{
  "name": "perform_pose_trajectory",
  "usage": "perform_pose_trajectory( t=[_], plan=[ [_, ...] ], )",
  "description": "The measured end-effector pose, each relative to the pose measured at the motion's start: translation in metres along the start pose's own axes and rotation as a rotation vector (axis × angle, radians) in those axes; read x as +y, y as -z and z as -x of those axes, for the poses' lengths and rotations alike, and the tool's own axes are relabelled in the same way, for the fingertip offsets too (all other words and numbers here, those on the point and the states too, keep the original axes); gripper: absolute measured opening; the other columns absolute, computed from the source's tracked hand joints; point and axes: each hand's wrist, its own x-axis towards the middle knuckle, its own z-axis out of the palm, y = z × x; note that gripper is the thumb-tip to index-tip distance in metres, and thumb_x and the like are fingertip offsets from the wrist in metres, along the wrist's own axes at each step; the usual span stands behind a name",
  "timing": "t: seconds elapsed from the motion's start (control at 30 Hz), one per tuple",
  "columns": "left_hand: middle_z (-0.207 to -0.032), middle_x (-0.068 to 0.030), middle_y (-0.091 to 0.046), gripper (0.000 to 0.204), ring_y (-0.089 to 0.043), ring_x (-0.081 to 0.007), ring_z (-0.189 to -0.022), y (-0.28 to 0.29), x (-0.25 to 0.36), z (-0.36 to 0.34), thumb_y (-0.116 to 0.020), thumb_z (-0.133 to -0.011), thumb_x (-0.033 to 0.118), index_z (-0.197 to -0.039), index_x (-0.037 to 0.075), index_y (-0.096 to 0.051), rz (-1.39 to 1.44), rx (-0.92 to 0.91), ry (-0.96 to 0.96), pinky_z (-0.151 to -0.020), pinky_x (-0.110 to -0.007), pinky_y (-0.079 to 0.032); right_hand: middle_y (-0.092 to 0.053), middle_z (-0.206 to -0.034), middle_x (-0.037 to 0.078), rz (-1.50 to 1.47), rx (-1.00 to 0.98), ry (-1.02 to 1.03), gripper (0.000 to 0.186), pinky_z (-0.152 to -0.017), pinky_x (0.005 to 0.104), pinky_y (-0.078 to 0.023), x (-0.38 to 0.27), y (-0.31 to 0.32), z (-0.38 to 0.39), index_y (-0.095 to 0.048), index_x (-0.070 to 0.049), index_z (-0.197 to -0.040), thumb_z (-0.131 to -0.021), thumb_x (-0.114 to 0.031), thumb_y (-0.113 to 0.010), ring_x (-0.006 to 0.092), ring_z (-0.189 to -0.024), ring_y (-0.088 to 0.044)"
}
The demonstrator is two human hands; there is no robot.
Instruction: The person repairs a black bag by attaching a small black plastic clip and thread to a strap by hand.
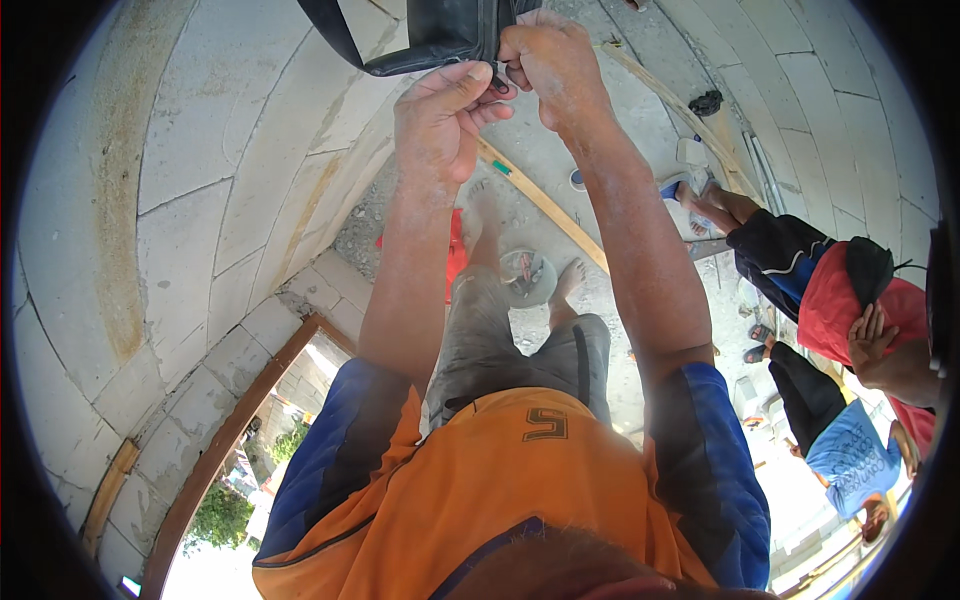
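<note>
A black bag (435, 35) with a dangling strap (335, 30) hangs at the top of the view, partly cut off by its edge. My left hand (445, 115) pinches the bag's lower corner, where a small dark zipper pull (499, 86) shows by the fingertips. Close beside it, my right hand (555, 65) is closed on the bag's right edge. What lies under the right fingers is hidden. Pale dust coats both hands.
Light block walls (190, 200) rise on the left and right. Below my hands are a bucket (527, 278), a red item (456, 255) and a long wooden strip (550, 208). Two people, one in a red shirt (835, 310) and one in a blue shirt (850, 455), are at the right.
</note>
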Motion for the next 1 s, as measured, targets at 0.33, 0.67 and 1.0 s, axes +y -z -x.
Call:
perform_pose_trajectory(
  t=[0.33, 0.67, 1.0],
  plan=[
    [-0.092, -0.0136, -0.073, 0.016, -0.072, -0.0244, -0.085, -0.009, 0.028, 0.022, -0.069, -0.095, 0.012, -0.102, -0.003, -0.070, 0.108, -0.080, 0.027, -0.074, -0.035, -0.059, -0.059, -0.072, 0.012, 0.483, 0.120, 0.418, 0.010, -0.062, 0.0384, -0.044, -0.020, -0.026, 0.037, -0.064, -0.006, -0.084, -0.075, -0.007, -0.067, 0.0203, -0.072, -0.059],
    [-0.091, -0.0104, -0.073, 0.013, -0.071, -0.0213, -0.083, -0.017, 0.054, 0.052, -0.068, -0.097, 0.012, -0.098, 0.000, -0.070, 0.086, -0.049, 0.219, -0.072, -0.033, -0.058, -0.071, -0.077, 0.013, 0.555, 0.158, 0.406, 0.035, -0.068, 0.0358, -0.056, -0.064, -0.037, 0.116, -0.060, 0.002, -0.112, -0.080, -0.008, -0.070, 0.0240, -0.070, -0.072],
    [-0.093, -0.0112, -0.072, 0.015, -0.071, -0.0238, -0.086, -0.022, 0.086, 0.061, -0.067, -0.097, 0.013, -0.104, 0.000, -0.068, 0.061, -0.045, 0.270, -0.073, -0.035, -0.058, -0.066, -0.073, 0.008, 0.415, 0.167, 0.348, 0.028, -0.063, 0.0306, -0.052, -0.078, -0.060, 0.128, -0.059, 0.001, -0.104, -0.079, -0.004, -0.069, 0.0152, -0.065, -0.063]
  ],
)
